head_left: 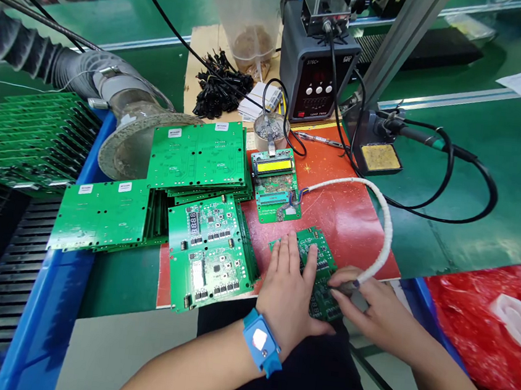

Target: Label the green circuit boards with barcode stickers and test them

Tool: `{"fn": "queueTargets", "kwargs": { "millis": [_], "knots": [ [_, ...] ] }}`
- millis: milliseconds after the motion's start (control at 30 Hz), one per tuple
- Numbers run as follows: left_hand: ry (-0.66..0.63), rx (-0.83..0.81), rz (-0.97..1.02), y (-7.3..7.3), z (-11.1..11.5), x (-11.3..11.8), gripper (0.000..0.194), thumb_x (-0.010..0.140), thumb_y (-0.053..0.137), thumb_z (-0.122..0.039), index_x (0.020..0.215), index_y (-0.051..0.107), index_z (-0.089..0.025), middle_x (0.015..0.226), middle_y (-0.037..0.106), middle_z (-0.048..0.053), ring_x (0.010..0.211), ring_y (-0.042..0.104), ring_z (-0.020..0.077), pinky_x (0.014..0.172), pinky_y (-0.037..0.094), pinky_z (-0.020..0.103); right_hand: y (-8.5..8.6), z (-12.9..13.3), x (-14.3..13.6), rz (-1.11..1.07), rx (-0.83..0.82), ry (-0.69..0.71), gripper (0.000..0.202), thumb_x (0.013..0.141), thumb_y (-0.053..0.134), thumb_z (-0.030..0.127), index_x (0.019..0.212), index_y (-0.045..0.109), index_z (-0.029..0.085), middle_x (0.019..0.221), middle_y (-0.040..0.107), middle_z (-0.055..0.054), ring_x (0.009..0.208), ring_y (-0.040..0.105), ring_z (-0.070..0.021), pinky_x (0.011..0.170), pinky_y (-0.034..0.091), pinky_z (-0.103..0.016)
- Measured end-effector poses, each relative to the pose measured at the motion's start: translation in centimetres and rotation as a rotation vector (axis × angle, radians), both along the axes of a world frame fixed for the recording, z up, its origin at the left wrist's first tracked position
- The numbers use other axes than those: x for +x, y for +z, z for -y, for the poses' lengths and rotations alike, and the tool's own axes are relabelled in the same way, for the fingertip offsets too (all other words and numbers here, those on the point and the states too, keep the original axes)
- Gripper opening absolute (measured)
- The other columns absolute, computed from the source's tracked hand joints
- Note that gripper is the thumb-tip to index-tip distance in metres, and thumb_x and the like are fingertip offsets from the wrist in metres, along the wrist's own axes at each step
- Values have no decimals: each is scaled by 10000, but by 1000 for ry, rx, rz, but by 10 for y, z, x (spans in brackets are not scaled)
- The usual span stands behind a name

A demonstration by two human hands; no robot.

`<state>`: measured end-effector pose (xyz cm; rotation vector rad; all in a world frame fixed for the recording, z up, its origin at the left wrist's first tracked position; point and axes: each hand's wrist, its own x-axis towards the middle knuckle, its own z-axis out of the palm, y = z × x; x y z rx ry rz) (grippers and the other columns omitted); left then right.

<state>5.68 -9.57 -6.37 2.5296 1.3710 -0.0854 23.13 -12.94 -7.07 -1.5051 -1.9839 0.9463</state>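
A green circuit board lies at the front edge of the red mat, partly covered by my hands. My left hand, with a blue wrist strap, rests on it with the fingers stretched out. Pinched between the thumb and fingers of my right hand is a dark cable connector, held against the board's right part; its tip is hidden. From it a white-sleeved cable loops back to a small programmer board with a lit yellow display.
Stacks of green boards stand left of my hands, with more boards nearer. Behind are a fume hose, a soldering station and an iron in its stand. A red bag lies at right, a blue rack bin at left.
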Motion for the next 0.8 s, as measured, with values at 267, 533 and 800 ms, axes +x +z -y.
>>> {"fn": "queueTargets", "kwargs": {
  "millis": [267, 533, 800],
  "knots": [
    [-3, -2, 0, 1, 0, -1, 1303, 410, 670, -788, 1447, 253, -118, 1502, 200, 268, 1389, 172, 405, 1107, 216, 523, -1, 1, 0, 13, -31, -19, 95, 878, 478, 186, 963, 507, 216, 900, 621, -32, 809, 607, -141, 742, 491, -275],
    [-3, -11, -7, 1, 1, 0, 1294, 413, 668, -788, 1446, 261, -122, 1505, 203, 257, 1385, 180, 410, 1099, 228, 531, 0, 1, 0, 23, -27, -27, 103, 872, 484, 191, 967, 515, 216, 905, 633, -36, 814, 614, -146, 741, 496, -276],
    [-5, -11, -10, 3, -1, 0, 1281, 419, 675, -780, 1440, 278, -116, 1493, 220, 275, 1379, 197, 412, 1098, 234, 525, 1, 1, -3, 23, 39, -49, 109, 856, 476, 151, 935, 513, 216, 846, 636, -22, 768, 619, -136, 714, 503, -250]
  ]
}}
